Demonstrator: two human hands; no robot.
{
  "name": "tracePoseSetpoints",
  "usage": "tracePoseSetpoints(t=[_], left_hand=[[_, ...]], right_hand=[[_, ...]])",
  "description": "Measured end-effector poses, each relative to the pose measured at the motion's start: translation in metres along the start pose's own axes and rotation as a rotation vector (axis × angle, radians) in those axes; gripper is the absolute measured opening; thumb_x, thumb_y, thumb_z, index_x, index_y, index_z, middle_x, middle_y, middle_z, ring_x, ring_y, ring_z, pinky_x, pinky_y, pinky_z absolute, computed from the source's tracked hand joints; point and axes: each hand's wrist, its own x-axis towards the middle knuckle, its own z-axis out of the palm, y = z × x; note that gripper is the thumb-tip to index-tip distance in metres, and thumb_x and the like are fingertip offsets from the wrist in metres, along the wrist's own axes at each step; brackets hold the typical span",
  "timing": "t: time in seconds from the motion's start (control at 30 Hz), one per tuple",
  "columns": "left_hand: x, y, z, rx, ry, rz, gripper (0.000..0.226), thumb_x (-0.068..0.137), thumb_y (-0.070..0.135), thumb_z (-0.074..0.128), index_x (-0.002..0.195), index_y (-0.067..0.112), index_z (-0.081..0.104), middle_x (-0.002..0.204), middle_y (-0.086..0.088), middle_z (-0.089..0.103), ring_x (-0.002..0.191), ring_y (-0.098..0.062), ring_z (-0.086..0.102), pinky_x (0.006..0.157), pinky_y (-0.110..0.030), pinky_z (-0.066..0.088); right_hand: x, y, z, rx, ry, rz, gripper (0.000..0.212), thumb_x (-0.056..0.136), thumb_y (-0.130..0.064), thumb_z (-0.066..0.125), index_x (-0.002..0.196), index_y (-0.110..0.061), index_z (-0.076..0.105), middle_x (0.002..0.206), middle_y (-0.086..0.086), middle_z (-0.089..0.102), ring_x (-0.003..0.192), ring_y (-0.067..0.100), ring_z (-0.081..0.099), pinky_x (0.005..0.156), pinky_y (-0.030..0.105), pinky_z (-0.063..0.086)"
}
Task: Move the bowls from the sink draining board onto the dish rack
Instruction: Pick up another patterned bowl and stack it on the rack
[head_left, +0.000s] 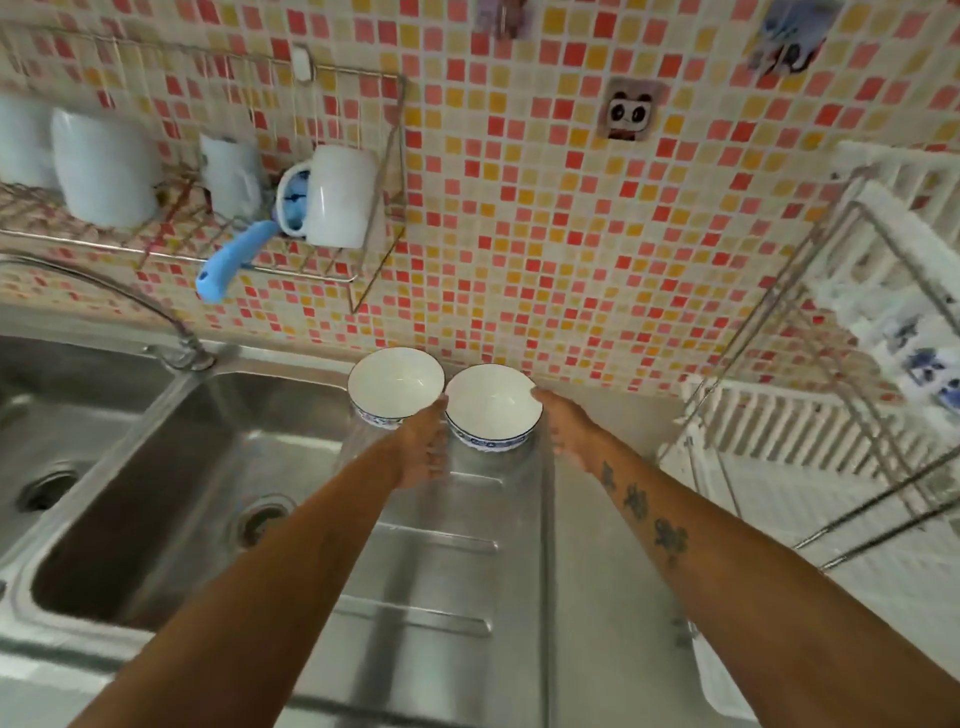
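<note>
Two white bowls with blue-patterned outsides stand upright side by side at the far end of the steel draining board (436, 571), against the tiled wall. My left hand (423, 449) is at the left bowl (392, 382), thumb on its right rim and fingers curled against its outer side. My right hand (563, 428) holds the right bowl (488, 402), thumb hooked over its right rim. Both bowls rest on the board. The white slatted dish rack (810, 431) with a metal frame stands to the right.
A double steel sink (156, 493) with a curved tap (176, 332) lies to the left. A wire wall shelf (332, 270) above it holds white cups and a blue-handled utensil (228, 265). Blue-and-white crockery (924, 364) sits in the rack's upper right.
</note>
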Motion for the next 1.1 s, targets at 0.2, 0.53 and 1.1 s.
tracePoseSetpoints(t=[0.2,0.53,1.1], left_hand=[[0.041,-0.004,0.019,-0.192,0.074,-0.006,0.054,0.092,0.041,0.056,0.136,0.013,0.043,0.108,-0.013,0.053,0.093,-0.027,0.051,0.069,-0.036,0.045],[0.075,-0.006,0.029,-0.248,0.131,0.075,0.053,0.098,0.008,0.041,0.146,0.027,0.03,0.148,-0.013,0.041,0.118,-0.033,0.05,0.099,-0.052,0.043],[0.0,0.012,0.034,-0.606,-0.166,0.127,0.061,0.093,0.062,0.038,0.126,0.012,0.051,0.113,-0.018,0.058,0.097,-0.035,0.056,0.077,-0.063,0.055]], right_hand=[[0.048,0.031,0.015,0.144,-0.027,0.104,0.082,0.072,-0.049,0.067,0.142,-0.019,0.036,0.141,0.01,0.048,0.125,0.032,0.049,0.101,0.047,0.043],[0.066,0.036,0.034,0.152,0.048,0.063,0.057,0.087,-0.002,0.046,0.138,-0.022,0.029,0.143,0.007,0.039,0.127,0.031,0.045,0.093,0.045,0.048],[-0.002,-0.021,0.007,0.258,0.168,-0.203,0.057,0.086,0.005,0.028,0.132,-0.024,0.046,0.129,0.003,0.052,0.111,0.03,0.054,0.087,0.05,0.055]])
